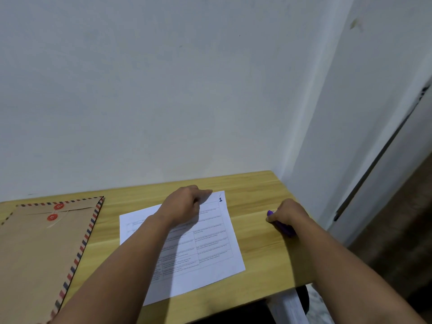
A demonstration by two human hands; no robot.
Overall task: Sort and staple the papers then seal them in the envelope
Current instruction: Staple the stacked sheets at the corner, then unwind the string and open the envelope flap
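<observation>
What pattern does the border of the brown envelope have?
Red and dark blue diagonal stripes run along the edge of the envelope, seen in the head view.

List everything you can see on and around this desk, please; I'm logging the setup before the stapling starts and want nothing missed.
desk: one, light wood, against the wall, with a white leg at its right front corner
envelope: one, brown with a red-and-blue striped border and two red string-tie discs, flat on the desk's left side
papers: white printed sheets, count unclear, at the desk's centre, top sheet marked 1 in its far right corner
stapler: one, purple, on the desk's right side, mostly hidden by a hand
wall: white, behind the desk
left hand: pressing the papers' far edge
right hand: closed around the stapler
</observation>
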